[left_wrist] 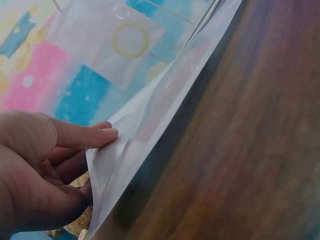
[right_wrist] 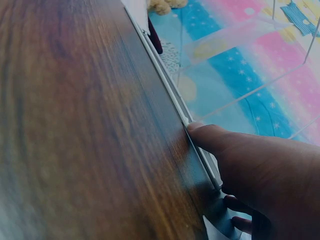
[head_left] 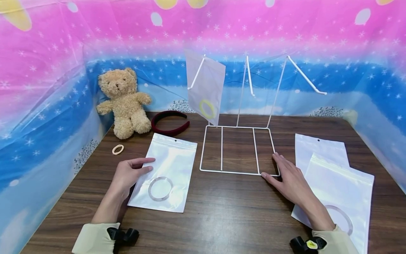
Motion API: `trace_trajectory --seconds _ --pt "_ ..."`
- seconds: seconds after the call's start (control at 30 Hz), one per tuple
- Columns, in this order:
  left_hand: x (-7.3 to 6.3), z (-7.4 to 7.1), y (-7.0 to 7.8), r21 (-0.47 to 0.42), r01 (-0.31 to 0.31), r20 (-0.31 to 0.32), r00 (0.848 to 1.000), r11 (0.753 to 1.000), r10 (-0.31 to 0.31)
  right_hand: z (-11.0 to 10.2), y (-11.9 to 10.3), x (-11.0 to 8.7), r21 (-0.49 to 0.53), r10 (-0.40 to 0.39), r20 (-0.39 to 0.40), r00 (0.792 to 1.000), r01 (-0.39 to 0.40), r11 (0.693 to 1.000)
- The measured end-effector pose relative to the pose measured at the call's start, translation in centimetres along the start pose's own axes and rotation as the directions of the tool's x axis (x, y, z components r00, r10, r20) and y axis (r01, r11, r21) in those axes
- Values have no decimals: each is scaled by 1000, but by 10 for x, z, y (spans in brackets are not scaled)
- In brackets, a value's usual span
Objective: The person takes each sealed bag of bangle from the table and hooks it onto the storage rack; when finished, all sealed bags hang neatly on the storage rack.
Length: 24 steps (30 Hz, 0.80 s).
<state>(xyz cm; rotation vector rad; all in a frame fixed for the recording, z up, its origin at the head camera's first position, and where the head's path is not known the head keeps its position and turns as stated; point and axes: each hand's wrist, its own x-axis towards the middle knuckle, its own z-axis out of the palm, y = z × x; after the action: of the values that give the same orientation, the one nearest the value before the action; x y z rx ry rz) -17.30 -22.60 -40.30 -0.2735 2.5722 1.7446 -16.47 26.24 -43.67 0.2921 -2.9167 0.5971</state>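
My left hand (head_left: 125, 176) rests its thumb and index fingertips at the left edge of a white zip pouch (head_left: 172, 158) on the table. A clear ring outline (head_left: 160, 189) shows on that pouch's front. In the left wrist view the fingers (left_wrist: 95, 136) lie loosely over the pouch's edge (left_wrist: 150, 125). My right hand (head_left: 290, 180) spreads over the front right corner of a white wire display rack (head_left: 228, 172), thumb at the front bar and fingertips at the side bar. A pouch with a yellow ring (head_left: 207, 108) hangs at the rack's left hook (head_left: 197, 73).
Two more white pouches, a rear one (head_left: 320, 150) and a front one (head_left: 342, 183), overlap beside my right forearm. A teddy bear (head_left: 123, 102), a dark red headband (head_left: 171, 132) and a beige ring (head_left: 118, 149) lie at the back left. The rack's middle hook (head_left: 250, 77) and right hook (head_left: 306, 74) stick out forward.
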Motion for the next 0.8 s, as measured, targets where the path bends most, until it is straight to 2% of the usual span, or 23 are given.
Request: trace_trajectory --seconds 0.27,0.37,0.57,0.8 --pt "0 -1 1 -34 -9 19 1000 999 10 0 -1 1 4 -4 0 1000 4 1000" --pt "-1 -1 2 -36 -33 19 999 999 33 0 -1 1 5 -5 -1 1000 5 1000" --pt "-1 0 2 -17 -140 -20 990 990 140 0 -1 1 6 0 2 1000 0 1000" --pt "-3 3 6 -69 -270 -87 961 960 264 -1 -2 0 6 5 2 1000 -5 1000"
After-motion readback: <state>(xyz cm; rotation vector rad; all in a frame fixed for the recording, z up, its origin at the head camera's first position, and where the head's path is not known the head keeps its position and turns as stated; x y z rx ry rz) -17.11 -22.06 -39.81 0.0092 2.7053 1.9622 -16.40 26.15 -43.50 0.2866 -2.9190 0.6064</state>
